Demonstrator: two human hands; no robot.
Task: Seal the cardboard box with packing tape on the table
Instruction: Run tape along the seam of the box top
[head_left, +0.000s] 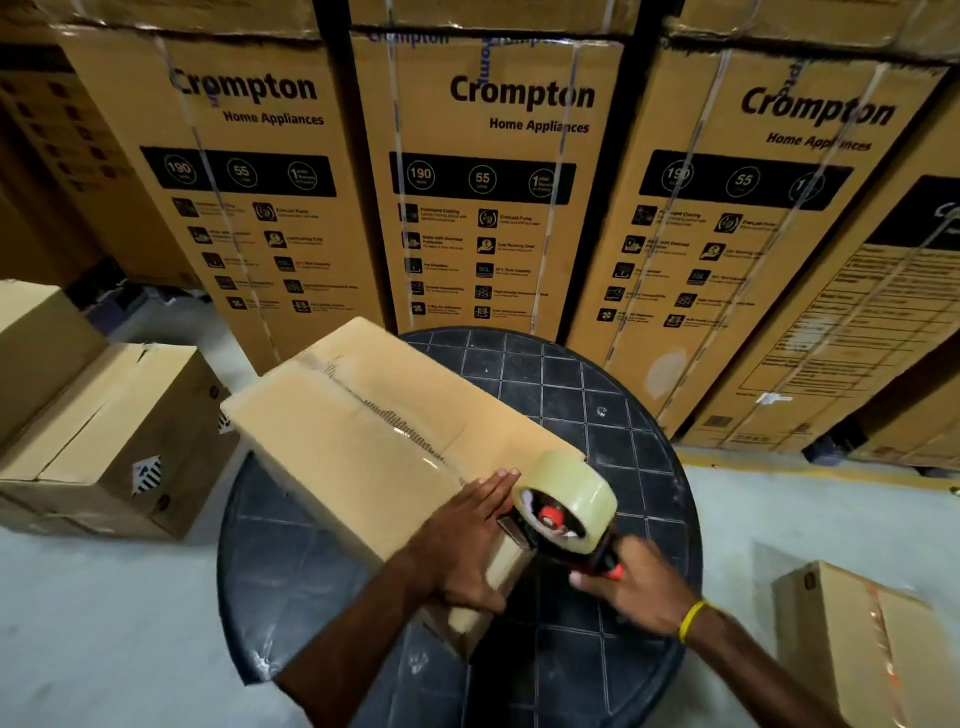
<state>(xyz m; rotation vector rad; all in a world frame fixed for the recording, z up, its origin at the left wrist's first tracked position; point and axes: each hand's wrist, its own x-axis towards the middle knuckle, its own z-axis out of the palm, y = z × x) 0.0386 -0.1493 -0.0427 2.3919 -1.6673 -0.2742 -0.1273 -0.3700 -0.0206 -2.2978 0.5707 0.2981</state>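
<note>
Cardboard box (363, 431) lies on the round black desk (597, 395), long axis running away from me toward upper left, far end overhanging the desk's left rim; flaps closed, centre seam facing up; a strip of clear tape (415, 441) glints along the nearer stretch of that seam; farther stretch looks bare, with a rough dark line showing

My left hand (462, 540) lies flat on the box top at its near end, fingers straight and held together, pointing toward the seam; thumb drops over the near edge of the box

My right hand (639, 587) is curled round the red-and-black handle of the tape dispenser (566, 525); hand is motion-blurred, so single fingers are hard to tell apart; yellow wristband (692, 619) on that wrist

Dispenser sits at the box's near right corner, its front end against the top edge, just beside my left fingertips; roll of clear tape (576, 493) mounted on it, red hub facing me

Behind the desk, tall cartons (488, 182) printed "Crompton Home Appliances" stand in a row; brown boxes on the floor (104, 431) to the left; another taped box (857, 639) on the floor at lower right
</note>
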